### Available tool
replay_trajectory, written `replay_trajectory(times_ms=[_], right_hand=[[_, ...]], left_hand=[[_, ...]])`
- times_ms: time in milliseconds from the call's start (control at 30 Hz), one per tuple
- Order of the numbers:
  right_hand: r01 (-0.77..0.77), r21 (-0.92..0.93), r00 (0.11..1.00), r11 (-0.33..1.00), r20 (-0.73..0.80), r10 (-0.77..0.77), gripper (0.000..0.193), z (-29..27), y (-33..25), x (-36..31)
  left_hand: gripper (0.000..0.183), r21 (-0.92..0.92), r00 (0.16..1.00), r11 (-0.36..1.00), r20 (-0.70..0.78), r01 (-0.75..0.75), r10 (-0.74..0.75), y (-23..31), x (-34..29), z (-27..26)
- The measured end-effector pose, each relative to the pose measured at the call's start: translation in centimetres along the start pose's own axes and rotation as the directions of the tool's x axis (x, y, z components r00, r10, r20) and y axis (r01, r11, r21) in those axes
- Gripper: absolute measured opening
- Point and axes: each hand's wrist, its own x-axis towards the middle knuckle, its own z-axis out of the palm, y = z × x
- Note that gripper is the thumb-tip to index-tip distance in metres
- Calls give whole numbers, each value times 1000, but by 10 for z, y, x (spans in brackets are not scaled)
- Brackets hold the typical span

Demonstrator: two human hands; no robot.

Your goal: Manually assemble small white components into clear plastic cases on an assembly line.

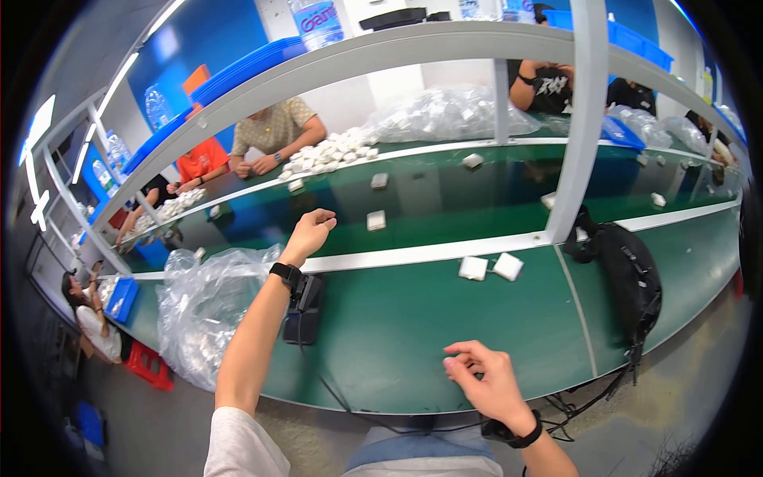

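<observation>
My left hand (312, 233) is stretched out past the white rail, over the dark green conveyor belt (441, 199). Its fingers are bent, with a small gap between thumb and forefinger, and nothing shows in them. Just right of it, apart from the fingertips, a small white square piece (376, 220) lies on the belt. My right hand (486, 380) hovers above the green tabletop (381, 334) near its front edge, fingers loosely curled, thumb apart and nothing held. Beyond that hand, two white square pieces (473, 268) lie side by side by the rail.
A clear plastic bag (207, 306) and a black device (304, 310) with a cable are at left. A black pouch (628, 274) lies right, behind a white upright post (580, 119). Across the belt, people sit near a heap of white pieces (330, 153).
</observation>
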Motion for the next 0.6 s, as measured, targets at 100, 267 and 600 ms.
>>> replay_trajectory(times_ms=[100, 267, 600], right_hand=[[-33, 14, 999, 999, -37, 34, 13, -4, 8, -1], [-73, 29, 997, 997, -3, 74, 14, -6, 2, 4], [-114, 36, 993, 993, 21, 113, 12, -4, 0, -3]], left_hand=[[33, 64, 985, 996, 153, 68, -78, 16, -30, -52], [35, 451, 916, 872, 240, 188, -322, -2, -90, -137], [67, 807, 956, 564, 0, 174, -295, -108, -157, -164]])
